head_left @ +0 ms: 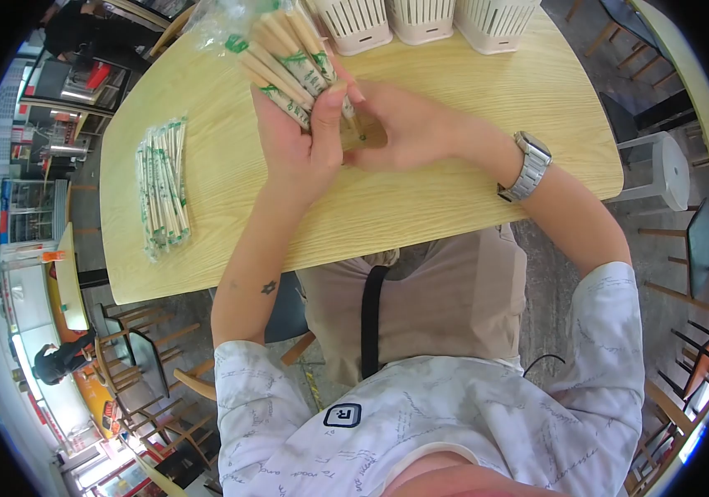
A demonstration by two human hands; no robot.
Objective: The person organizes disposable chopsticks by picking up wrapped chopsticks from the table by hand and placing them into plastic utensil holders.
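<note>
1. At the upper centre of the frame we see a bundle of chopsticks point(288, 58) in paper sleeves with green print, fanned out and partly inside a clear bag.
2. Our left hand point(300, 137) is clenched round the bundle.
3. Our right hand point(396, 124) pinches the lower end of one stick.
4. A second pack point(162, 186) lies flat on the table point(454, 108) at left.
5. Three white slotted holders point(421, 21) stand along the top edge; we cannot tell their contents.

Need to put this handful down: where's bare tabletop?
Bare table lies right of the right hand, below the white baskets. Another patch lies between the wrapped chopstick pile and the left hand. It is crowded at the far edge by the baskets.
</note>
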